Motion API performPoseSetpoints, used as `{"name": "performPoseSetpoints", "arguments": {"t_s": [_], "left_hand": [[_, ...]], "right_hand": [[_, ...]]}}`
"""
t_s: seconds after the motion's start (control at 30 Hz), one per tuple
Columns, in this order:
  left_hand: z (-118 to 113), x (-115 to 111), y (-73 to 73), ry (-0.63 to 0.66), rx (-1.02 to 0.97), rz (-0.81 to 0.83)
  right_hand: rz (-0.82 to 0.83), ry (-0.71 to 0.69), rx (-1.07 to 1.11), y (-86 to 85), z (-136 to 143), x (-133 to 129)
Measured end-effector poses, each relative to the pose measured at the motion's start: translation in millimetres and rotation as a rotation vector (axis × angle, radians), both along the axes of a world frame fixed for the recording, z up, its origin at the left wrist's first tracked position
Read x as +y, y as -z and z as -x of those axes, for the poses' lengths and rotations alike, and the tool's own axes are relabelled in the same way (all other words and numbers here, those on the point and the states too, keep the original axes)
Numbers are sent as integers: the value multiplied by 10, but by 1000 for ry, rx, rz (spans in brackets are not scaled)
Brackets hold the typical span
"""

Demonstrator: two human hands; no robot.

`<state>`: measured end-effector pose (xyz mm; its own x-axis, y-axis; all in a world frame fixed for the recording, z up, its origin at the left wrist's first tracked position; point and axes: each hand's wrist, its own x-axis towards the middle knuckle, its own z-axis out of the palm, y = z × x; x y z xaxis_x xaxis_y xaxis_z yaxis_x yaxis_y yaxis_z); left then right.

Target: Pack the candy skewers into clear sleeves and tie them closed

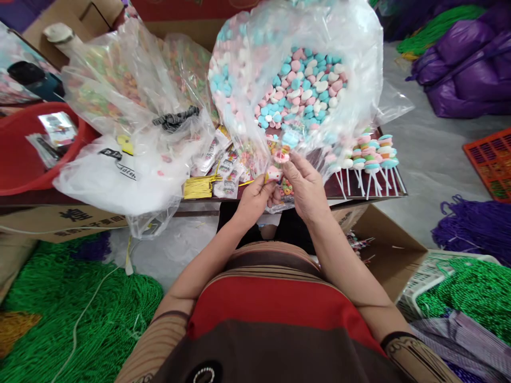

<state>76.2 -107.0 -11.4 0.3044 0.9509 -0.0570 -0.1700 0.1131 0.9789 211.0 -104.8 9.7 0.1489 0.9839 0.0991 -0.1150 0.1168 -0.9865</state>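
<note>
Near the table's front edge, my left hand (255, 198) and my right hand (306, 186) come together with fingers closed on a small pink-and-white candy stack (281, 155). The fingers hide much of its lower part, and I cannot tell whether it is inside a wrapper. Ring-shaped candies (286, 187) show between and below my hands. Just beyond stands a big clear bag full of pink, blue and white candies (307, 90), its mouth turned toward me. To the right of my right hand lie several candy skewers on white sticks (371, 159).
Yellow twist ties (198, 187) and printed packets (228, 173) lie left of my hands. Farther left are a white plastic bag (128, 186), bags of ring candies (120, 74) and a red basin (82, 143). An open carton (393, 250) stands below the table at right.
</note>
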Motion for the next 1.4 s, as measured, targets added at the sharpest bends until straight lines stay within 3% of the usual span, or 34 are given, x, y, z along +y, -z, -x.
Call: {"name": "performPoseSetpoints", "arguments": {"t_s": [0.2, 0.3, 0.4, 0.47, 0.57, 0.67, 0.77, 0.9, 1.0, 1.07, 1.13, 1.27, 1.4], "left_hand": [[-117, 108, 3, -323, -280, 112], [-136, 71, -33, -304, -326, 157], [-108, 10, -79, -206, -322, 242], [-78, -2, -106, -208, -318, 227], [-59, 23, -126, -278, -351, 159], [-77, 36, -115, -279, -340, 198], [-67, 18, -98, -231, -198, 126], [57, 32, -107, -240, 261, -305], [141, 65, -109, -306, 745, -657], [161, 67, -110, -253, 981, -781], [174, 50, -126, -152, 1095, -823], [303, 15, -222, 5, 949, -707], [517, 57, -331, 60, 386, -313]], "right_hand": [[-2, -10, -323, 127, 43, -337], [28, -96, -403, 93, 113, -399], [85, -193, -322, 59, 155, -384], [105, -165, -272, 64, 153, -376], [49, -12, -344, 100, 124, -387], [42, -56, -401, 126, 116, -403], [140, -134, -237, 122, 138, -417], [217, -135, -71, 101, 158, -445], [192, -117, -91, 100, 153, -461], [153, -88, -168, 104, 145, -460], [115, -58, -263, 104, 135, -454], [58, -35, -357, 71, 105, -449], [24, -41, -349, 33, 85, -457]]}}
